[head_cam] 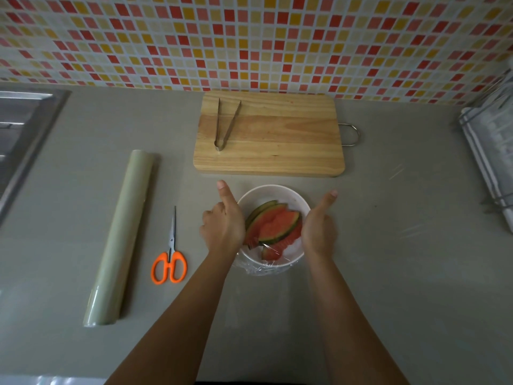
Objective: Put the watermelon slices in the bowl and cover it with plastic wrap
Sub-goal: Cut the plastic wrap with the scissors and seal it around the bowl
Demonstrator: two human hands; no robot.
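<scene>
Watermelon slices (273, 225) lie in the white bowl (270, 191) on the grey counter (388, 273), just in front of you. They are red with green rinds, and they lean on each other. Clear wrap (262, 269) lies over the bowl. You can see it shine and crinkle at the near rim and hang down the near side.

Your left hand (222, 226) is on the left side of the bowl. Its thumb points up and away from you, and its fingers curl down around the rim. Your right hand (317, 230) is on the right side, thumb up too, with the palm flat against the bowl. Both hands press on the bowl and the wrap from the sides. The fingers go down out of sight, so you cannot tell how tight they hold.

A wooden board (277, 145) lies past the bowl, close to the tiled wall (249, 37). Metal tongs (224, 123) rest on its left part, with the tips apart. A roll (122, 234) of wrap lies well to your left. Orange scissors (170, 259) lie closed between the roll and your left arm. A sink (19, 129) is at the far left, and a rack (491, 151) is at the far right.
</scene>
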